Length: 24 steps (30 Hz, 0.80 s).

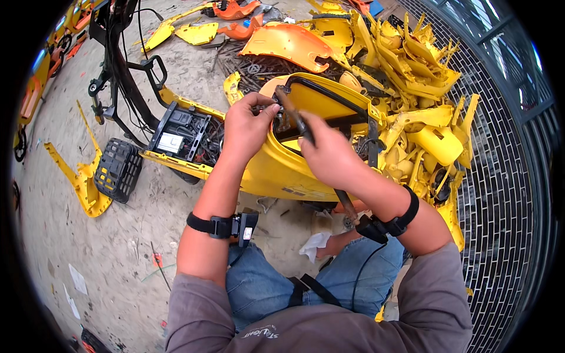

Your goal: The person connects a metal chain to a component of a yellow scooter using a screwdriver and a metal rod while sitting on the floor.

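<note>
The fingers of my left hand [247, 125] are pinched together at the rim of the yellow vehicle body [259, 173]. What they hold is small and mostly hidden, with some metal showing below the fingertips. My right hand [331, 154] is wrapped around a hammer [291, 109] with a worn brown and dark handle. Its head is close beside my left fingertips, and the handle's other end sticks out below my right wrist. A black strip edges the opening in the yellow body. Left of my left forearm, an open bay [182, 138] holds wires and a small silver box.
Broken yellow panels [418, 135] are heaped at the right beside a brick wall [494, 176]. Orange panels [285, 47] lie beyond the body. On the floor at the left are a black basket [119, 170] and a yellow fork-shaped piece [88, 182].
</note>
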### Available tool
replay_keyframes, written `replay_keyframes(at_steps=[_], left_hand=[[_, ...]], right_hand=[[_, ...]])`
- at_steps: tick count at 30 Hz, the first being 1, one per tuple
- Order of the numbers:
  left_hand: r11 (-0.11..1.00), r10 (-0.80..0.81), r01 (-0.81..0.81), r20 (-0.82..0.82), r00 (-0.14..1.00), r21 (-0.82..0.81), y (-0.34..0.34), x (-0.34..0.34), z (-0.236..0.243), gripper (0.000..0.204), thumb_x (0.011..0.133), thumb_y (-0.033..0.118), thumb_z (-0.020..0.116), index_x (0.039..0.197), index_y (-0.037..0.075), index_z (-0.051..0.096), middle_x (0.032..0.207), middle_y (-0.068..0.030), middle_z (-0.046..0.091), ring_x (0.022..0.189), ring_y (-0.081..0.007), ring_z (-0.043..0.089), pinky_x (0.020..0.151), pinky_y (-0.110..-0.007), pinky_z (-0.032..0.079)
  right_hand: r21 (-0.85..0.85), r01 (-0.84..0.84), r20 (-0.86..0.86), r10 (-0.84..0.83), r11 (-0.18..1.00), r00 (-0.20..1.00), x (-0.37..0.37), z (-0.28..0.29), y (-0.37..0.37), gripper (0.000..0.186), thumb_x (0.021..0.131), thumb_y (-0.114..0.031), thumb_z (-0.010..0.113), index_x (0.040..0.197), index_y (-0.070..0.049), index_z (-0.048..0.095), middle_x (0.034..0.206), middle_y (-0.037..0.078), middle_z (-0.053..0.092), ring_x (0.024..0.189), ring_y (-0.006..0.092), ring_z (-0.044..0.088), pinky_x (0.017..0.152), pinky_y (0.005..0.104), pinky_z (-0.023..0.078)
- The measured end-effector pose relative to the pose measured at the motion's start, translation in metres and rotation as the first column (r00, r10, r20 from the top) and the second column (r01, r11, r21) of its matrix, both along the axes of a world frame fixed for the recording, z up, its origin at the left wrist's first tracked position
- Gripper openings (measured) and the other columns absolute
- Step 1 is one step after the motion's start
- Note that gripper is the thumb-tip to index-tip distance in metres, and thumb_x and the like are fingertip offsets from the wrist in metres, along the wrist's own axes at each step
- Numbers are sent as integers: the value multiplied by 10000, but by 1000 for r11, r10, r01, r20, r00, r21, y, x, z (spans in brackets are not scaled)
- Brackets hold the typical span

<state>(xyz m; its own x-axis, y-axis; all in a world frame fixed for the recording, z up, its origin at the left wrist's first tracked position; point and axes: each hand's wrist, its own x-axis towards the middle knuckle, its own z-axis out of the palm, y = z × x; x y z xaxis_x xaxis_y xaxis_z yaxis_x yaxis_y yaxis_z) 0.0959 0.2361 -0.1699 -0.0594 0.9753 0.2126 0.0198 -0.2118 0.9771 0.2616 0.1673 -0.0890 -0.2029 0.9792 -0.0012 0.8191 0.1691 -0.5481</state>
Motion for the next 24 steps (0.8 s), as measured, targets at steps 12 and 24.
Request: replay_keyframes(at_steps=[12, 24], left_hand=[[999, 12, -13, 13, 1000, 45, 1, 1, -7, 140, 876, 117, 752, 924, -9, 716, 716, -45, 665, 626, -95, 567, 590, -281, 472], [999, 16, -16, -5, 1000, 46, -1, -2, -1, 134, 884, 108, 748, 943, -7, 712, 719, -29, 656, 633, -75, 562, 585, -262, 460]], right_hand=[[-86, 149, -228, -165, 985, 959, -5, 20, -5, 447, 965, -133, 572, 1356, 3, 403, 1031, 321, 646, 972, 494, 646, 851, 502, 501], [-386, 140, -289, -263, 912, 921, -14, 20, -7, 410, 992, -178, 545, 1347, -12, 423, 811, 141, 623, 535, 217, 598, 477, 378, 497]])
